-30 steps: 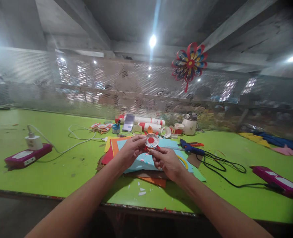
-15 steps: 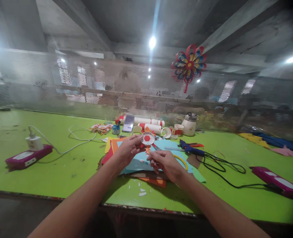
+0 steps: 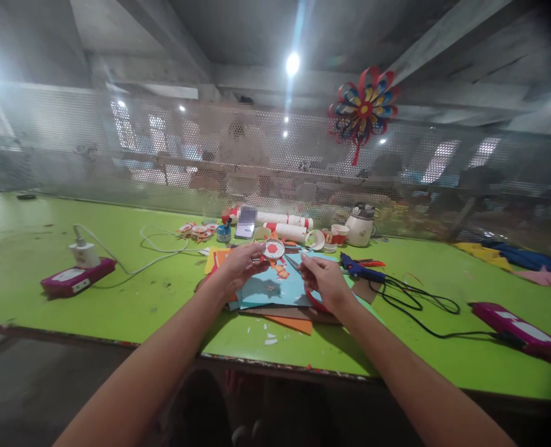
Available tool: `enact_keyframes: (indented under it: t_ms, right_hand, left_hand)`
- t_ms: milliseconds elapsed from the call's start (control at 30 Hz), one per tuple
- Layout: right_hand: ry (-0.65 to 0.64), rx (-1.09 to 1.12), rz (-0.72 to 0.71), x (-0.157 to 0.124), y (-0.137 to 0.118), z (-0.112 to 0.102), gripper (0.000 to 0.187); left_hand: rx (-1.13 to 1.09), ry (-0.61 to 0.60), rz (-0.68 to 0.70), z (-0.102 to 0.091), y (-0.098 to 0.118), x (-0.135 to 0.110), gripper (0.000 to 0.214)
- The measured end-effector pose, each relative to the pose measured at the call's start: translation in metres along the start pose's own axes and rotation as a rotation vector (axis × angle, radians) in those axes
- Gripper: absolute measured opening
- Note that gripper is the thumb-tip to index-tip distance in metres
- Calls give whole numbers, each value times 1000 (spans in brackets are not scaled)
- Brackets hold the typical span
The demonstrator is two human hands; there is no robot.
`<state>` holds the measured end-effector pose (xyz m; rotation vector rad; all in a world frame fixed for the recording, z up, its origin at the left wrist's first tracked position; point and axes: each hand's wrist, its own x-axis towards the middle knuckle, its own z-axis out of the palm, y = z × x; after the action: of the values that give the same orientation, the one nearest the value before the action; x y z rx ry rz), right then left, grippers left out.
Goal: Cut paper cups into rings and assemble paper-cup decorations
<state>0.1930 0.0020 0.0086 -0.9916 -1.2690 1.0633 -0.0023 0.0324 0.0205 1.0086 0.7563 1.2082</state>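
My left hand (image 3: 245, 267) pinches the edge of a small round paper disc (image 3: 273, 249), white with dark dots and a red hexagon in the middle. Orange paper pieces (image 3: 281, 271) show just below the disc; whether they are attached to it I cannot tell. Fingers curled, my right hand (image 3: 324, 276) is closed on a pair of scissors (image 3: 315, 300). A red handle loop shows under the palm, and the grey blades point toward the disc. Both hands are above light blue paper sheets (image 3: 261, 295) stacked with other coloured paper.
A blue glue gun (image 3: 361, 270) with a black cable lies to the right. Purple power strips (image 3: 77, 278) sit at both sides. Behind are paper cups (image 3: 339, 234), white-and-red tubes (image 3: 287, 231), a phone (image 3: 246, 223), a blue jar (image 3: 223, 233) and a kettle-like jug (image 3: 359, 225).
My right hand has moved away from the orange piece under the disc, up and right onto the scissors. My left hand still holds the disc. The camera view has shifted slightly.
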Motion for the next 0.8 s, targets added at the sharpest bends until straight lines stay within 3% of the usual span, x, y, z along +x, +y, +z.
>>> enact_keyframes:
  t_ms: [300, 800]
  right_hand:
    - [-6, 3, 13, 1, 1, 1, 43]
    - [-83, -128, 31, -3, 2, 3, 40]
  left_hand:
    - [-46, -19, 19, -5, -2, 5, 14]
    - [-51, 14, -35, -9, -6, 12, 16]
